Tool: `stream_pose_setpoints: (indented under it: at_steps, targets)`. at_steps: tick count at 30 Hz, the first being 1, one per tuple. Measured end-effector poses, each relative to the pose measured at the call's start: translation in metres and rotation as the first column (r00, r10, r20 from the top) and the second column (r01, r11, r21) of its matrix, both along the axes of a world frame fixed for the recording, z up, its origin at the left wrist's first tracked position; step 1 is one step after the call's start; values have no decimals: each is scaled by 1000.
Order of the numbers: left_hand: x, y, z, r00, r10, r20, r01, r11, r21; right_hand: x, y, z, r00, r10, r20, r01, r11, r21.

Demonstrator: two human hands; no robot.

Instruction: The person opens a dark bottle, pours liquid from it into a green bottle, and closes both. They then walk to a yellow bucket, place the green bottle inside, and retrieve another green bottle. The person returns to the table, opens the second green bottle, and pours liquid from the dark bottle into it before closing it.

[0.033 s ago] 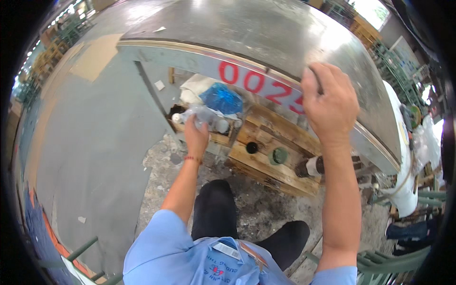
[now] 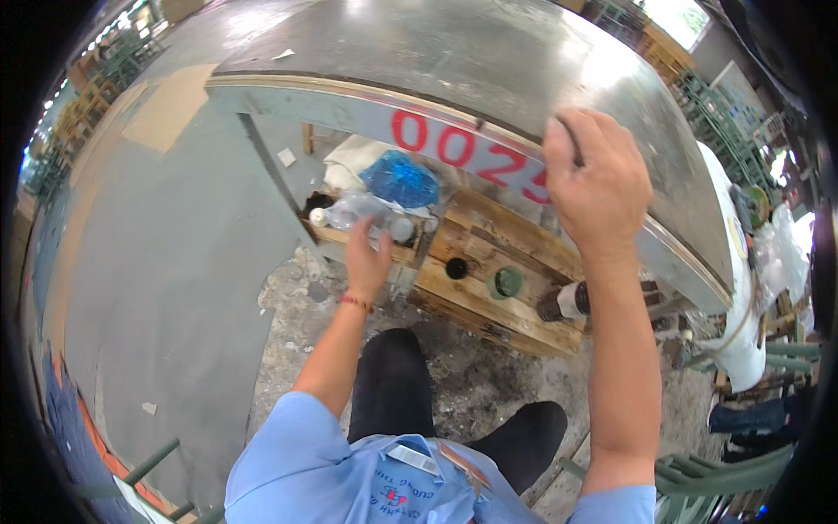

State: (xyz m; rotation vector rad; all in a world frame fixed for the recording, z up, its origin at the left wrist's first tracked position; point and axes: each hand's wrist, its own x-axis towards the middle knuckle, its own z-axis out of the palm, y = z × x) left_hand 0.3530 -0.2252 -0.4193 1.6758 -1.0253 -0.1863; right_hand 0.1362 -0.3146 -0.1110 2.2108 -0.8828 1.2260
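My left hand [image 2: 368, 258] is just in front of a clear plastic bottle [image 2: 349, 208] with a white cap, its fingers apart. The bottle lies on its side in a small wooden compartment [image 2: 332, 236] under the table. A small whitish container [image 2: 401, 230] sits by my fingertips. Behind the bottle are a crumpled blue plastic bag [image 2: 400, 179] and a cream cloth [image 2: 347, 159]. At the front edge of the metal-topped table [image 2: 410, 52], my right hand [image 2: 602, 188] is closed over the edge. Its fingertips are partly hidden.
On a low wooden shelf [image 2: 445, 301] stand a black round cup [image 2: 456, 268], a green glass jar [image 2: 504, 282] and a dark bottle with a white band [image 2: 563, 302]. Green metal frames [image 2: 724, 476] stand at lower right. Clear plastic bags [image 2: 777, 253] hang beyond the table.
My left hand has come off the bottle and slid slightly right, its fingers spreading. The bottle stays lying in the compartment. My right hand remains at the table edge.
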Motion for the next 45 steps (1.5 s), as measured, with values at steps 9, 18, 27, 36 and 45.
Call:
stream_pose_setpoints:
  at_steps: [9,18,27,36,45]
  targets:
    - [-93,9,64,865,-383,325,261,896,360,-2,2,9,992,109,65,-113,992,50]
    - [-78,12,67,833,-404,378,248,884,396,-53,56,9,762,362,537,-591,728,348]
    - [-153,67,158,577,-788,-214,807,591,-1,-148,149,-150,352,-469,811,-928,-62,367]
    - [-204,49,175,338,-929,-147,933,352,-79,-183,154,-141,133,-460,878,-991,-37,130]
    - [-235,-14,165,626,-773,-104,773,632,-49,-216,78,-66,928,-142,344,-138,726,673]
